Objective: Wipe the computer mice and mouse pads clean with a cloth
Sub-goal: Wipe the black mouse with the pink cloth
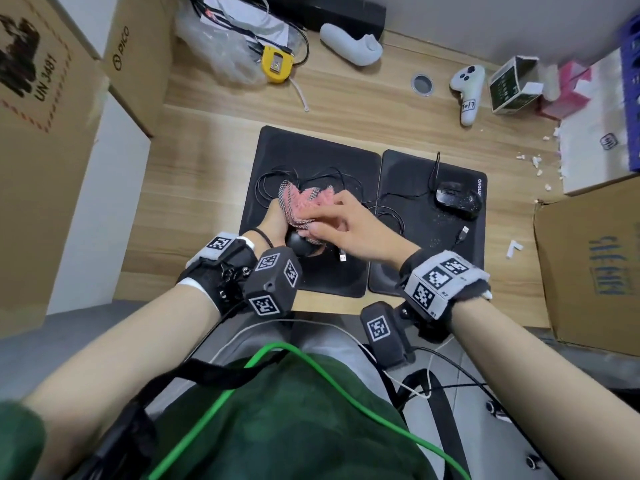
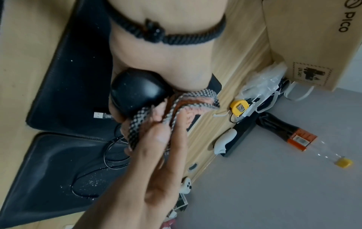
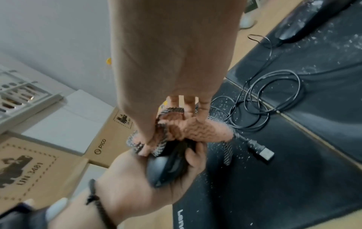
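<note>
1. Two black mouse pads lie side by side on the desk (image 1: 214,161): the left pad (image 1: 311,150) and the right pad (image 1: 433,223).
2. Two black mice: one mouse (image 3: 166,167) gripped in the left hand (image 1: 273,220) above the left pad; the second mouse (image 1: 459,199) sits speckled on the right pad.
3. One pink cloth (image 1: 304,206) is pressed onto the held mouse by the right hand (image 1: 349,226), fingers seemingly curled around it.

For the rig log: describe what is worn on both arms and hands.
Both hands, left hand and right hand, are bare, arms too. Each wrist carries a black strap with grey-white bands, black boxes printed with square black-and-white tags, and cables. The left wrist also wears a braided black cord.
</note>
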Demonstrator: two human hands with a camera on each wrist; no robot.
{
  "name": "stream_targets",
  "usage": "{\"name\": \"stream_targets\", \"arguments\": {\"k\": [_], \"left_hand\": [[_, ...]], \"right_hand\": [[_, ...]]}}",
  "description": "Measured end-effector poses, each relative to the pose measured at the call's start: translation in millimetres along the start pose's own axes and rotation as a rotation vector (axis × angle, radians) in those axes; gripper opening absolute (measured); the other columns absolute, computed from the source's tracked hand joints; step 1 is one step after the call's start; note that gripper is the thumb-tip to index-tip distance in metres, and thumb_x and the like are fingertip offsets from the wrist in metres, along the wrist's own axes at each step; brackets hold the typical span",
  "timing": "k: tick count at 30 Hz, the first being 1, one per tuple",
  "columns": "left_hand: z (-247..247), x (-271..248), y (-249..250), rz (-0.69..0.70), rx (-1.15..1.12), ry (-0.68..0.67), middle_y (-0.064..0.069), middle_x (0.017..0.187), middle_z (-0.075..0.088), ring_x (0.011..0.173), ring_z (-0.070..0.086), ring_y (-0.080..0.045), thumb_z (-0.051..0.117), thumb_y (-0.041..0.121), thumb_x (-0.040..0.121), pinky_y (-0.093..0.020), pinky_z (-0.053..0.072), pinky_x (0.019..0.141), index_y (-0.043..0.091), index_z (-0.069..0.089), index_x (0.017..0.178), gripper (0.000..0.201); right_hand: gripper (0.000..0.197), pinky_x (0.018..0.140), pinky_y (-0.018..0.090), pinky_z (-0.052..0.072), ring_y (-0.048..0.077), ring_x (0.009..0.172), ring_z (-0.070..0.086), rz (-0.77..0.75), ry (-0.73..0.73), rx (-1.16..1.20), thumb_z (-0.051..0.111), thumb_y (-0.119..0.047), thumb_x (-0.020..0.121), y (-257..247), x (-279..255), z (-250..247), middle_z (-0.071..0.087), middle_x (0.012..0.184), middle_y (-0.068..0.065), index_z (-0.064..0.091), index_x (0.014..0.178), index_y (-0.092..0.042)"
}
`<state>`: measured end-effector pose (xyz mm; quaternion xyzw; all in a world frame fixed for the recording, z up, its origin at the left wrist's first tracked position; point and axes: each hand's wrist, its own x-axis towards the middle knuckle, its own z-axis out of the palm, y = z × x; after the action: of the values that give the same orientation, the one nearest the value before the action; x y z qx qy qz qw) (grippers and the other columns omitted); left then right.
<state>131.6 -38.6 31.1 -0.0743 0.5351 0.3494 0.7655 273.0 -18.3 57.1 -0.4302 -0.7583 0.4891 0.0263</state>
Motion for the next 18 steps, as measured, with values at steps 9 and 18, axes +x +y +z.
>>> {"name": "stream_targets", "arguments": {"k": [9,18], "left_hand": [[15.6,-4.4,0.8,-0.062,0.146,-0.097,-0.011,0.076,0.059,0.059,0.057,-0.025,0.031,0.04,0.093,-0.026,0.051,0.054,0.013,0.056,0.096,0.036],[13.8,-6.6,-2.6,-0.032,0.062,-0.084,-0.009,0.059,0.066,0.043,0.062,-0.022,0.031,0.045,0.095,-0.026,0.053,0.05,0.013,0.059,0.083,0.044]], "right_hand": [[0.03,0.091,0.026,0.045,0.012,0.089,0.062,0.167,0.158,-0.066,0.056,-0.03,0.094,0.6,10.5,-24.2,0.059,0.099,-0.002,0.065,0.122,-0.028],[0.018,0.081,0.019,0.051,-0.005,0.07,0.06,0.105,0.015,0.151,0.07,-0.021,0.083,4.5,5.1,-17.6,0.067,0.083,-0.016,0.067,0.088,-0.038]]}}
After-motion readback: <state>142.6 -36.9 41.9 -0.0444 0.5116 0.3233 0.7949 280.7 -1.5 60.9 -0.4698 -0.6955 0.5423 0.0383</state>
